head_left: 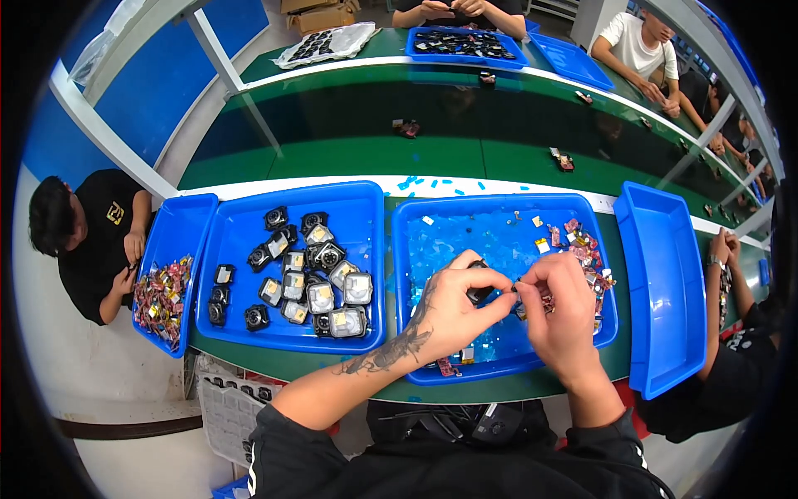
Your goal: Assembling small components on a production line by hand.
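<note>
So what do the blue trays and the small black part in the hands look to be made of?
The blue trays look like moulded plastic: uniform colour, rounded rims, a soft sheen. The small black part, pinched between the left hand and the right hand, seems to be dark plastic, though it is too small to be sure.

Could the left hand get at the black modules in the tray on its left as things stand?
Probably yes, once freed: the left hand pinches a small black part, but the open tray of black modules lies beside it, uncovered.

Tray of modules (291, 279) lies left of the tray (499, 241) apparently holding small parts.
</note>
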The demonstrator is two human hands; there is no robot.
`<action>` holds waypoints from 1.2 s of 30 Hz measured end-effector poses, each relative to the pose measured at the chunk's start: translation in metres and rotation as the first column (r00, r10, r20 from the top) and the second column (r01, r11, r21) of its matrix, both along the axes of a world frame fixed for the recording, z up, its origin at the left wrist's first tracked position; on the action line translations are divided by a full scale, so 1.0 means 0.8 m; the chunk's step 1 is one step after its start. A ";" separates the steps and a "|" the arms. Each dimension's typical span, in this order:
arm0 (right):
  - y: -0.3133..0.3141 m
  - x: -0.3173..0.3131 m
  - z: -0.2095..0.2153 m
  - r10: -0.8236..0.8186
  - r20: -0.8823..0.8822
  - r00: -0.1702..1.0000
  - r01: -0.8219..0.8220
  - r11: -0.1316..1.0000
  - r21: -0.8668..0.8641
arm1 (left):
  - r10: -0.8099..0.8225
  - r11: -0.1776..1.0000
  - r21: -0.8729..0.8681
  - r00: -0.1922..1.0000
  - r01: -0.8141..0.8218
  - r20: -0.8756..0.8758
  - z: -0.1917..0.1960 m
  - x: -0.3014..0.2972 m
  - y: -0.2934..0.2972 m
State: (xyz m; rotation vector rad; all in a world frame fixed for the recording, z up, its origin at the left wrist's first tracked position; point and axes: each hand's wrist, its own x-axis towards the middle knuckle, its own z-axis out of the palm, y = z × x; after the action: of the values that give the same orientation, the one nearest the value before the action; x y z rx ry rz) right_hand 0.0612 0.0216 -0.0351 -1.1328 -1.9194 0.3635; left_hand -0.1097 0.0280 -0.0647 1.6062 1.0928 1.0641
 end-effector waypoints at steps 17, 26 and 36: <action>0.009 0.026 -0.020 0.169 -0.590 0.789 -0.461 0.799 -0.387 | -0.259 0.911 -0.260 0.935 0.319 0.242 0.013 -0.015 0.010; 0.011 0.025 -0.033 -0.033 -0.604 0.796 -0.253 0.889 -0.382 | -0.032 0.989 -0.140 0.990 0.052 0.140 0.016 -0.013 0.013; -0.003 0.017 -0.011 0.219 -0.333 0.917 -0.329 0.888 -0.321 | 0.096 0.991 -0.108 0.975 -0.076 0.201 0.014 -0.023 0.005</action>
State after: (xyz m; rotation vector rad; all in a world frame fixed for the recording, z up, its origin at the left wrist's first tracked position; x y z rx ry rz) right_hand 0.0751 0.0192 -0.0442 -0.9686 -1.7906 1.0341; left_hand -0.1278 0.0317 -0.0538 1.3481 1.0660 1.1860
